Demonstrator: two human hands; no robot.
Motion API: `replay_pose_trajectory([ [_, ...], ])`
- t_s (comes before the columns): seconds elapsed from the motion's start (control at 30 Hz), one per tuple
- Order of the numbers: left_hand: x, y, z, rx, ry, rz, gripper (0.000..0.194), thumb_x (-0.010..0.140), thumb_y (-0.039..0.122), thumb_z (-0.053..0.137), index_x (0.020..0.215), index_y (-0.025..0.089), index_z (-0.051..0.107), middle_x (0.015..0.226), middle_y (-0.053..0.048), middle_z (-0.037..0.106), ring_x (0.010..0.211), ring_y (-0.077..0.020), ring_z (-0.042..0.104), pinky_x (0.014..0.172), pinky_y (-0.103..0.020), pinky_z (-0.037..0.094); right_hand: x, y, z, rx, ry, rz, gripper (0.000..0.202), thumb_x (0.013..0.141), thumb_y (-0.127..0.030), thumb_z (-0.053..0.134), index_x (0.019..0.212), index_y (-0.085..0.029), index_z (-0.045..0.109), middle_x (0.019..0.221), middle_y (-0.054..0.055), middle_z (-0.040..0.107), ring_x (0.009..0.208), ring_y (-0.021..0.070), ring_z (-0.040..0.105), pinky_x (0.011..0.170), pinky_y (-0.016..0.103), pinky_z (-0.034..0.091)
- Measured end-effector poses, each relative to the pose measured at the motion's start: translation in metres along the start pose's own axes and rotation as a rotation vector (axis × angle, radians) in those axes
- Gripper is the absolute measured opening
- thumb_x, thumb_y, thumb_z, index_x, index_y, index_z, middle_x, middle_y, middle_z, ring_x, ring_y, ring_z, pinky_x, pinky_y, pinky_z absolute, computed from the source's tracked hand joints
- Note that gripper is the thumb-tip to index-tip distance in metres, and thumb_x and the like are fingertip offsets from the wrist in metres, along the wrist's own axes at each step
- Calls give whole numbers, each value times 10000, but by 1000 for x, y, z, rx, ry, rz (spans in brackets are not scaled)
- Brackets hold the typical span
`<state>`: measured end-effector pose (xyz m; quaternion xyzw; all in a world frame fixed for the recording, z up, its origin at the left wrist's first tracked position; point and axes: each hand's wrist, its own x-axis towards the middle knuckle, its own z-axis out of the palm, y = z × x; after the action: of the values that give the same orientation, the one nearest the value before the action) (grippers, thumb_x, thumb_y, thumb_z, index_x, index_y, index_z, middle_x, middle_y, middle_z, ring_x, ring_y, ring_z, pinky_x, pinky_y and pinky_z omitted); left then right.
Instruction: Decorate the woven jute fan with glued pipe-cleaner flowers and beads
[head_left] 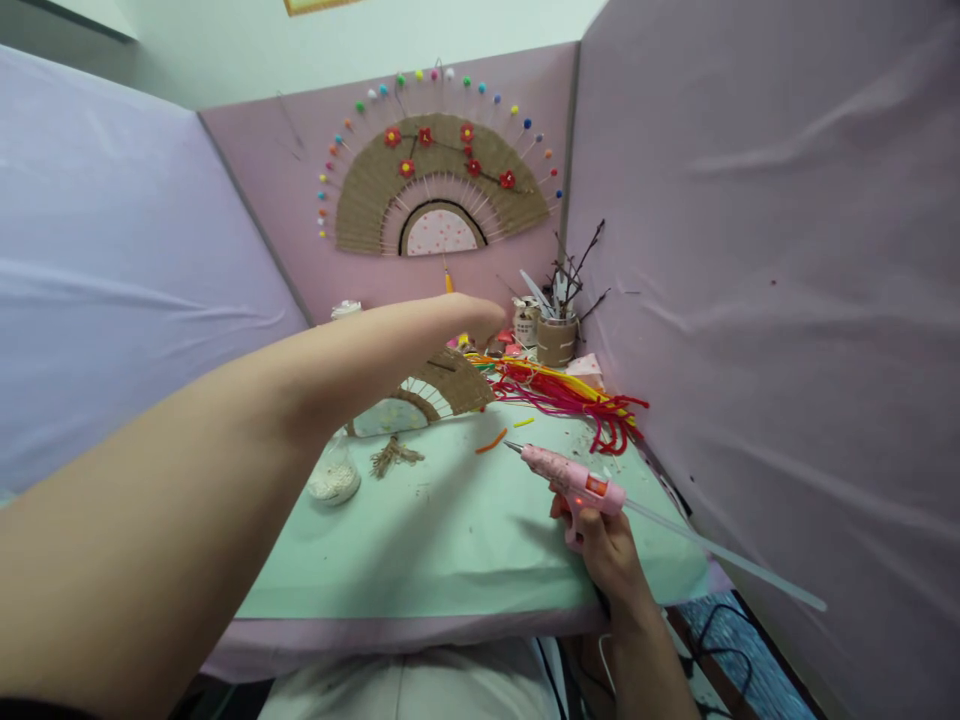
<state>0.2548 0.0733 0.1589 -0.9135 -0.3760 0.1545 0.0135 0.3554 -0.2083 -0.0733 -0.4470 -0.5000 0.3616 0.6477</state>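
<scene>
My right hand (611, 550) is wrapped round the grip of a pink hot glue gun (574, 480), its red light lit. The nozzle points left over the table, and a long clear glue stick (735, 558) sticks out of the back. Across the view stretches my left arm, with my left hand (480, 315) at the far side of the table, near some small red pieces (510, 345). Its fingers are hidden behind the back of the hand. Below it a brown fan (457, 385) with a pale centre is partly covered by the forearm.
Red and yellow pipe cleaners (577, 390) lie at the right. Behind them stands a brown pot (556, 342) with twigs. A clear container (334, 482), a twine bundle (394, 455) and an orange piece (491, 441) rest on the green cloth (450, 560). A decorated fan (442, 150) hangs behind.
</scene>
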Motion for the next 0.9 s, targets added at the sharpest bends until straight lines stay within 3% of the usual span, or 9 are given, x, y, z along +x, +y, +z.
replay_pose_trajectory([
  [0.1, 0, 6, 3, -184, 113, -78, 66, 619, 226, 799, 651, 181, 763, 496, -27, 648, 711, -173, 519, 720, -284, 338, 1, -4, 1, -6, -11, -12, 547, 860, -673, 482, 714, -178, 662, 592, 37, 574, 445, 122, 429, 411, 248, 348],
  [0.5, -13, 20, 2, -385, 214, -192, 147, 630, 307, 828, 679, 185, 761, 553, -67, 666, 828, -231, 515, 746, -315, 323, 1, -8, 2, -8, 11, -10, 544, 849, -682, 495, 789, -174, 679, 643, 43, 605, 442, 114, 422, 406, 243, 348],
  [0.77, -16, 25, 5, -448, 290, -183, 99, 613, 228, 827, 656, 178, 754, 536, -29, 629, 817, -207, 509, 751, -294, 330, 1, -10, 3, -17, 19, -22, 565, 852, -681, 495, 838, -154, 695, 647, 47, 615, 455, 122, 449, 415, 250, 380],
  [0.9, -15, 22, 8, -377, 304, -165, 98, 615, 189, 805, 703, 192, 762, 535, 4, 623, 810, -187, 499, 732, -277, 326, 2, -8, 2, -17, 12, -24, 561, 850, -680, 493, 817, -157, 693, 652, 47, 624, 438, 117, 441, 399, 248, 371],
])
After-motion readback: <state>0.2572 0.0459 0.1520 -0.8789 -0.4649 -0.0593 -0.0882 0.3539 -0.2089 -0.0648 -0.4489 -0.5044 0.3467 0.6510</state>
